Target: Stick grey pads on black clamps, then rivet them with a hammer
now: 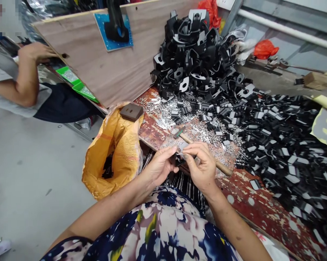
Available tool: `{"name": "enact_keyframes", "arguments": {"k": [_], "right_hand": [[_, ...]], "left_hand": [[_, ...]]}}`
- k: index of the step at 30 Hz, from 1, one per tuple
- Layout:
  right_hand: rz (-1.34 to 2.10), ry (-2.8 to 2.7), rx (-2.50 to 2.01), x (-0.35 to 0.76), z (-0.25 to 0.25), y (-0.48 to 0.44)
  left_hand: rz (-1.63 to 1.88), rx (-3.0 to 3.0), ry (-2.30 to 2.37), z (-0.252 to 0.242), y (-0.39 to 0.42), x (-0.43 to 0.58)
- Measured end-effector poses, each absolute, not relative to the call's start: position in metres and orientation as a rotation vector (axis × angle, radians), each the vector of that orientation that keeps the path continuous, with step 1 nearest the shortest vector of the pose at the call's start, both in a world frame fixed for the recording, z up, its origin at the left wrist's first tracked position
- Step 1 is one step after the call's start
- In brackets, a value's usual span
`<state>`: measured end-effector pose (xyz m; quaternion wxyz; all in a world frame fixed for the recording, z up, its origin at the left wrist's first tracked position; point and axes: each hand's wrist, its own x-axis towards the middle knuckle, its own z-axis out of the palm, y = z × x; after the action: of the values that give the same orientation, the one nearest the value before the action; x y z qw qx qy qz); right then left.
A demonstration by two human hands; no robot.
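Observation:
Both hands meet close together over the front edge of the worn red table (250, 188). My left hand (163, 163) is closed on a small black part (179, 159), partly covered by the fingers. My right hand (203, 165) pinches a thin metal pin (181, 154) against that part. Just beyond the hands lies a hammer (220, 167) with a wooden handle, its head toward the back left. Loose silvery pins (166, 114) are scattered behind it.
A tall heap of black brackets (190, 61) stands at the back, small black parts (288, 159) spread right. An open yellow sack (98, 163) sits left, below a wooden board (141, 47). Another person's arm (27, 76) is at far left.

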<state>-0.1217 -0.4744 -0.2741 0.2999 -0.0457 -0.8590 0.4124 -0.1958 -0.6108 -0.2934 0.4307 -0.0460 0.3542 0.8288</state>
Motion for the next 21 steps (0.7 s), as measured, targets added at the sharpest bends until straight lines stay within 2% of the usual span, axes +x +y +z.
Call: {"name": "enact_keyframes", "arguments": {"k": [4,10,13,18,21], "right_hand": [[1.034,-2.301,-0.056,-0.115,-0.269,-0.481],[1.841,-1.932,-0.354,-0.113,-0.259,-0.475],[2.066,-1.779,-0.478,-0.114,-0.258,-0.466],[2.112,-1.775,-0.496,-0.111,-0.265,-0.455],[1.890,-1.930,-0.393,-0.107,-0.267,-0.458]], "left_hand": [[2.071,-0.151,0.875,-0.293,-0.611,-0.195],[2.045,-0.161,0.935,-0.297,-0.613,-0.195],[2.017,-0.193,0.973,-0.301,-0.615,-0.195],[1.987,-0.220,0.991,-0.305,-0.615,-0.195],[1.977,-0.200,0.987,-0.304,-0.613,-0.193]]}}
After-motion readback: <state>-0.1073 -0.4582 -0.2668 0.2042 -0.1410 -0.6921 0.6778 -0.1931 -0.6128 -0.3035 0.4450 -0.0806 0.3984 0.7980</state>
